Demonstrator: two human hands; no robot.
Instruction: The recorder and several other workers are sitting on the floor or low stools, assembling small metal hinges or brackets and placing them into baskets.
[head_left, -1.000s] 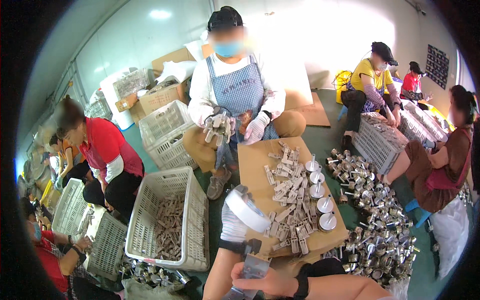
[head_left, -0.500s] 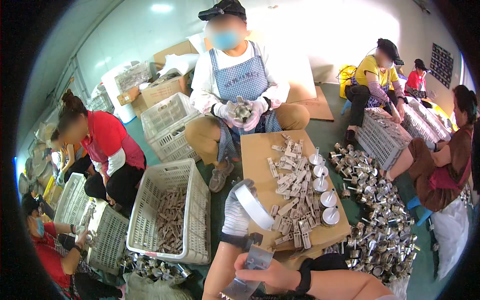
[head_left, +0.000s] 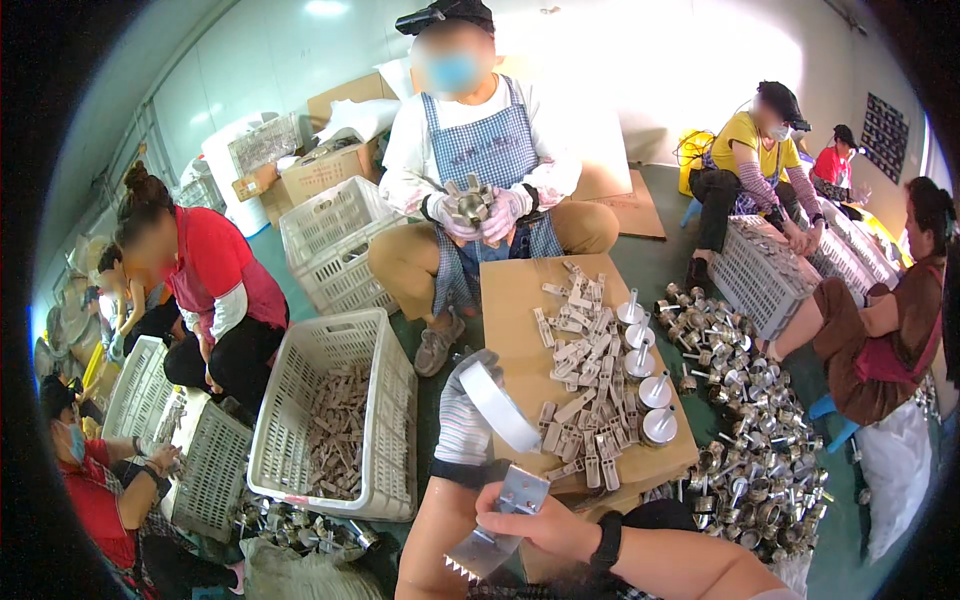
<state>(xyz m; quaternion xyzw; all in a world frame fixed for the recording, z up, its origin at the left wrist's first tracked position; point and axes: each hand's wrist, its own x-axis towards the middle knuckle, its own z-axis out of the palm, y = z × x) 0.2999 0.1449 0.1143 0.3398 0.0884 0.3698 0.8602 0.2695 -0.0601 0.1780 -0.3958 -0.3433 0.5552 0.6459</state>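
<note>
My left hand (head_left: 463, 414), in a striped, grey-fingered glove, is closed around a wide white ring (head_left: 500, 408) beside the cardboard box's left edge. Close to my left wrist, my bare right hand (head_left: 535, 525) grips a bent metal plate (head_left: 497, 530) with holes at its upper end and a toothed lower edge. The cardboard box (head_left: 515, 300) before me bears a heap of pale metal clips (head_left: 590, 370). Along its right side stands a row of round metal caps with upright stems (head_left: 657, 392).
A white crate (head_left: 262, 450) of similar clips stands to the left. Many metal cup-shaped parts (head_left: 745, 470) cover the floor at right. Opposite sits a co-worker (head_left: 480, 150) holding a pronged metal part (head_left: 472, 205). Other people work beside crates on both sides.
My right hand and the toothed plate have tilted and shifted slightly, showing more of the teeth. My left hand keeps the ring. The co-worker opposite has turned the pronged part upward.
</note>
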